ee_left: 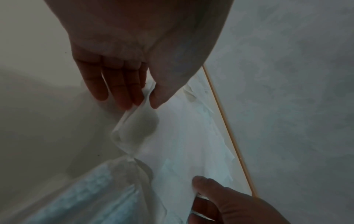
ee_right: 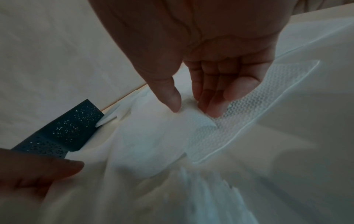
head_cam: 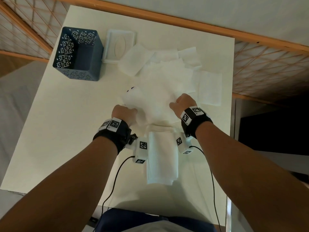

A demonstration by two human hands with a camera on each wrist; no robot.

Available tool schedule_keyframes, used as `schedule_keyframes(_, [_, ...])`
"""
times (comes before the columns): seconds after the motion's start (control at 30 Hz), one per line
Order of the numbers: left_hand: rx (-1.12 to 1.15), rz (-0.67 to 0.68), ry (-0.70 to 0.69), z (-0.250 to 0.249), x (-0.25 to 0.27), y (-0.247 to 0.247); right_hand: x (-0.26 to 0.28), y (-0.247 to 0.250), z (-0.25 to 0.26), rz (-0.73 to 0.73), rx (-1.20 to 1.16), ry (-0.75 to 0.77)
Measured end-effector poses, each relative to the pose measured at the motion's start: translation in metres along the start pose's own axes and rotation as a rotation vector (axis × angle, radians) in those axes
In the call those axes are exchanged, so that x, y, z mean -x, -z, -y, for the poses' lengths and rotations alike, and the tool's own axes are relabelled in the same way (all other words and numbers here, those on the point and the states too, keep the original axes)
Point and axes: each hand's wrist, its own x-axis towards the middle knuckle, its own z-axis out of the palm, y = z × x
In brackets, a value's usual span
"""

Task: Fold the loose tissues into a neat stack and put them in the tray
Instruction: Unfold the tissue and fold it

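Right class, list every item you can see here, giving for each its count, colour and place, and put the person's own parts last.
table: one, cream, under everything.
basket: one, dark blue with punched holes, far left.
tray: one, white, right of the basket.
loose tissues: several, exact count unclear, white, spread mid-table.
held tissue: one, white, between both hands.
folded stack: one, white, near edge between the wrists.
lattice screens: two, orange-framed, either side of the table.
wrist cameras: two, white with black markers, on black straps.
left hand: pinches the held tissue.
right hand: pinches the held tissue.
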Motion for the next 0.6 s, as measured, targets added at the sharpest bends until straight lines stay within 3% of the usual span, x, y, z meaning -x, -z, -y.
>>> schedule_keyframes(0.27, [0.086, -0.08, -0.158, -0.021, 0.022, 0.009, 0.018, 0.017, 0.007, -0.07, -0.05, 0.031])
schedule_keyframes(0.37, [0.251, -0.045, -0.221, -0.039, 0.046, 0.015, 0.043, 0.027, 0.02, -0.133, -0.047, 0.198])
schedule_keyframes(0.5, [0.402, 0.059, -0.237, -0.063, 0.073, 0.024, 0.086, 0.031, 0.037, 0.025, -0.068, 0.502])
schedule_keyframes(0.6, [0.469, 0.097, -0.255, -0.079, 0.092, 0.029, 0.103, 0.03, 0.043, 0.08, -0.029, 0.574])
